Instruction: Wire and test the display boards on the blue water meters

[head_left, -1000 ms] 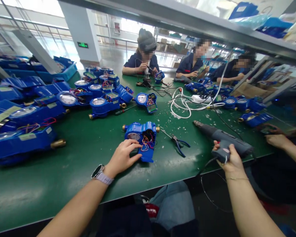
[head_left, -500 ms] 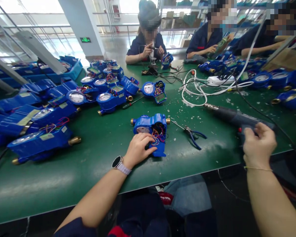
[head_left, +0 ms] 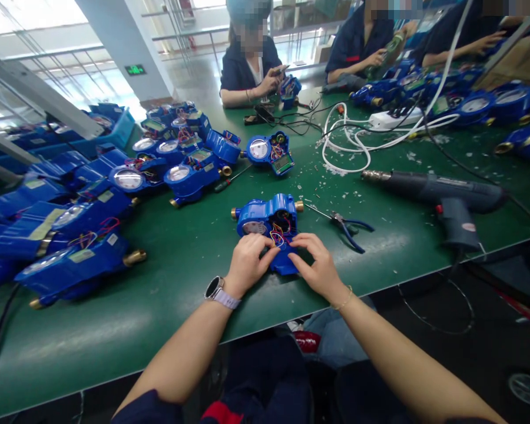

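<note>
Factory assy workshop: long green bench (head_left: 115, 330) w/ many blue meter units (head_left: 194, 184), some open w/ wires (head_left: 277, 237) showing; heat gun (head_left: 450, 191), pliers (head_left: 338, 220) & power strip (head_left: 391, 120) on top; crate (head_left: 122, 139) w/ more units at far L; co-workers (head_left: 236, 73) in navy uniforms (head_left: 348, 50) opp.; lit green sign (head_left: 135, 70) on pillar (head_left: 115, 35) behind.

The bare left forearm (head_left: 181, 350) slants up and rightward, the bare right forearm (head_left: 406, 353) up and leftward. The bare left hand (head_left: 247, 262) and bare right hand (head_left: 320, 268) face each other, near but apart, backs upward, fingers (head_left: 258, 240) bent, each thumb (head_left: 300, 265) stretched inward below the index finger (head_left: 307, 240); whether they pinch anything is unclear
</note>
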`<state>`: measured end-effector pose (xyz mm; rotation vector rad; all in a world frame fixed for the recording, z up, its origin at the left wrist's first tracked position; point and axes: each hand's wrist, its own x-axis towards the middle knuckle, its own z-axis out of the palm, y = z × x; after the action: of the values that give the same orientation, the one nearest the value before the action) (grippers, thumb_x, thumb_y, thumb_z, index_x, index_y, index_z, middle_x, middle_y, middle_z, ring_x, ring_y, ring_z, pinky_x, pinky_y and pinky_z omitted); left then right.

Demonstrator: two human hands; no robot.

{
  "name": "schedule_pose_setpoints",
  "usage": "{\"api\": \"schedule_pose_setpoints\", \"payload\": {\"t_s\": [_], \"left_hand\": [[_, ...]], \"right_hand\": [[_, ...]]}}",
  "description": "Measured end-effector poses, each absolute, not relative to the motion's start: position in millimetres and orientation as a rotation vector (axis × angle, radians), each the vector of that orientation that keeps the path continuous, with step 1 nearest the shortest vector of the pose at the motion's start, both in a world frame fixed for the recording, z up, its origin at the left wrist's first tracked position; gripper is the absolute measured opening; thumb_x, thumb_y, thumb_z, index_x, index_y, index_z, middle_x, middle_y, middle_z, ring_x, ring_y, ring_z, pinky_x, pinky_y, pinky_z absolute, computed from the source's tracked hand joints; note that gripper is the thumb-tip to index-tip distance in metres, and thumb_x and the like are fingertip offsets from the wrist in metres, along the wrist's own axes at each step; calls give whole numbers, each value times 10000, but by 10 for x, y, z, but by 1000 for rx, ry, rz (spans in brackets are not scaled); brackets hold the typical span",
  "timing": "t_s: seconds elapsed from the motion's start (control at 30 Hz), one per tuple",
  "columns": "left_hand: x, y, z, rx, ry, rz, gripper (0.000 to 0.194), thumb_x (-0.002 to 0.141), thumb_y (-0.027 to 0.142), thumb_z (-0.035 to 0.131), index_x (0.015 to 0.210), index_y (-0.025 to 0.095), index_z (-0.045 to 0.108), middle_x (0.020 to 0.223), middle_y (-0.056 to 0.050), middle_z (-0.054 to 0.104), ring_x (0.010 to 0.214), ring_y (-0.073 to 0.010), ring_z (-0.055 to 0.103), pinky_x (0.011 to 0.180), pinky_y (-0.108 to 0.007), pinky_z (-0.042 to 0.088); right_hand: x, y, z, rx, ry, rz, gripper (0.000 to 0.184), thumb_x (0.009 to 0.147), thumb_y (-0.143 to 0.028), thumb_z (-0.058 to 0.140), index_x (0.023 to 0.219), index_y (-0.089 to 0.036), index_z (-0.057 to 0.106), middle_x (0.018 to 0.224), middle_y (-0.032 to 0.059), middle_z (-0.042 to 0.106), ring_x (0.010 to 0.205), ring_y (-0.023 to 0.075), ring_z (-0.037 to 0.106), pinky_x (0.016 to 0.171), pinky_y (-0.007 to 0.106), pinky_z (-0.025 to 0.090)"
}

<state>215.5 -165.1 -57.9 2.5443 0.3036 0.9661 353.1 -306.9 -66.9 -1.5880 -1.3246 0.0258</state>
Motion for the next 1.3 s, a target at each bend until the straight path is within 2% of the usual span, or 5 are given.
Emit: {"api": "schedule_pose_setpoints", "payload": {"t_s": [0.2,0.43,0.63,0.9,1.3], "left_hand": [[2167,-1653,-565,2162,481,856,156,901,276,596,774,184,596,739,-4,664,686,-142,606,666,-256,462],[2151,-1635,-533,2023,493,778,172,886,291,607,756,178,602,705,12,653,655,-126,598,660,-243,478],[2090,-1573,-553,2295,198,732,185,810,255,718,948,185,618,992,-73,699,937,-207,645,865,-363,519],[2079,-1558,-574,2322,271,819,67,857,231,675,829,179,642,825,-33,708,781,-172,654,747,-299,518],[2109,-1577,-589,1926,509,753,119,821,285,690,800,175,650,730,6,693,669,-132,641,652,-243,509]], "right_hand": [[3506,-3072,-733,-1615,-1258,214,270,861,-259,651,1129,-225,641,1175,99,567,1167,257,537,1016,453,444],[3560,-3064,-723,-1641,-1331,253,353,868,-268,642,1220,-264,665,1087,71,532,1054,232,553,976,444,470],[3599,-2973,-683,-1780,-1458,20,217,852,-241,687,1062,-264,736,922,62,551,885,231,530,793,424,491],[3590,-2825,-611,-1707,-1542,-71,143,904,-277,641,820,-221,741,784,53,574,782,218,508,696,371,428],[3548,-2762,-550,-1629,-1244,125,168,927,-286,586,818,-211,689,786,21,692,776,182,632,736,329,501]]}}
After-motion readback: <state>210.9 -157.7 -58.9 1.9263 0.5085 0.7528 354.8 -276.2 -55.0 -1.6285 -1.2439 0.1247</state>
